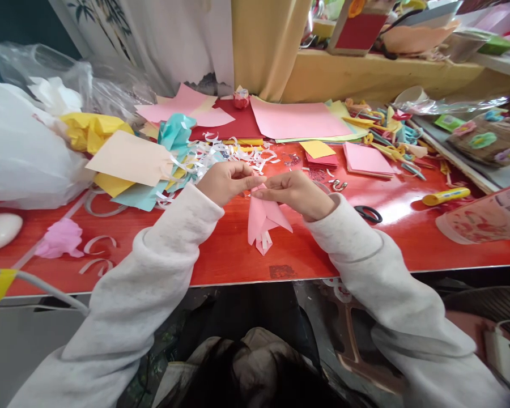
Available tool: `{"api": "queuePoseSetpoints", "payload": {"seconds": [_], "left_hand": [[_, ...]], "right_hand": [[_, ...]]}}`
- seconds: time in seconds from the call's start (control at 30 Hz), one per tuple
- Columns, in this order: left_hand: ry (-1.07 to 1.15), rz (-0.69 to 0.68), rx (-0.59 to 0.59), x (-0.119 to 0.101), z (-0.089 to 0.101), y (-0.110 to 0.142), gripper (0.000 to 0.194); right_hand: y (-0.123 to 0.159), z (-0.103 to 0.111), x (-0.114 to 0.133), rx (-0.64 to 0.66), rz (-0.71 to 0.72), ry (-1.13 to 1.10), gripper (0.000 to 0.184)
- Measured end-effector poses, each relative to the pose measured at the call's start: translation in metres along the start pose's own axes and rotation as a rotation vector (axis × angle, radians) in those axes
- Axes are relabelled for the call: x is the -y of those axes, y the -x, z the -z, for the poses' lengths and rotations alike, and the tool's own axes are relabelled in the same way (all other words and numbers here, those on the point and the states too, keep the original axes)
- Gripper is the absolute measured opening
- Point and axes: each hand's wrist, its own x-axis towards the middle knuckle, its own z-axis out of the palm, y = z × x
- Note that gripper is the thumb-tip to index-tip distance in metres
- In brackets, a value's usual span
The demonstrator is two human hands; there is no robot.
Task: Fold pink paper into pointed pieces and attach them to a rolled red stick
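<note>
A: So where's the pink paper piece (264, 218), and what are the hands up to?

B: Middle of the frame, just in from the front edge of the red table (221, 255). The left hand (227, 182) and right hand (300, 194) both have its narrow top pinched between thumb and fingers, fingertips super close together. It flares out below, with a paler folded bit (263, 242) poking out the bottom. Can't tell if that touches the tabletop.

A: Any elbow room?

B: Some, yeah. There's a strip of red between the paper and the front edge, lower middle, plus more red on either side before you hit the gray sleeves (357, 241).

A: Where's it tight?

B: Behind the hands, mostly. White paper shreds (212, 152) spread right up near the left one. A black looped handle (369, 214) lies just beside the right sleeve. Further out, a yellow tube (446, 196) and a printed cup (487, 218) take up the right side, with the cup cut off by the frame edge.
</note>
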Motion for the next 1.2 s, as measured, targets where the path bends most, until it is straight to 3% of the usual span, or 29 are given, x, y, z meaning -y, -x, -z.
{"api": "queuePoseSetpoints", "payload": {"seconds": [0.2,0.47,0.63,0.83,0.93,1.03,1.2], "left_hand": [[-0.114,-0.048,-0.113,0.001,0.003,0.000,0.016],[-0.075,0.009,-0.201,-0.005,0.010,0.000,0.020],[-0.079,-0.019,-0.260,-0.003,0.017,-0.003,0.016],[-0.090,-0.046,-0.276,-0.005,0.019,-0.002,0.017],[-0.117,-0.045,-0.270,-0.003,0.018,-0.003,0.018],[-0.179,-0.073,-0.295,0.003,0.015,-0.006,0.020],[-0.232,-0.160,-0.315,0.011,0.008,-0.008,0.025]], "right_hand": [[-0.001,-0.001,-0.002,0.022,-0.023,0.126,0.054],[0.000,-0.002,-0.003,-0.070,-0.015,0.247,0.058],[0.000,0.002,-0.001,-0.010,0.031,0.210,0.050],[0.004,0.007,0.005,0.035,-0.121,0.231,0.053],[0.003,0.018,-0.001,0.108,-0.062,0.279,0.053],[0.002,0.028,-0.005,0.209,0.022,0.247,0.039],[-0.001,0.021,-0.002,0.170,0.017,0.065,0.034]]}}
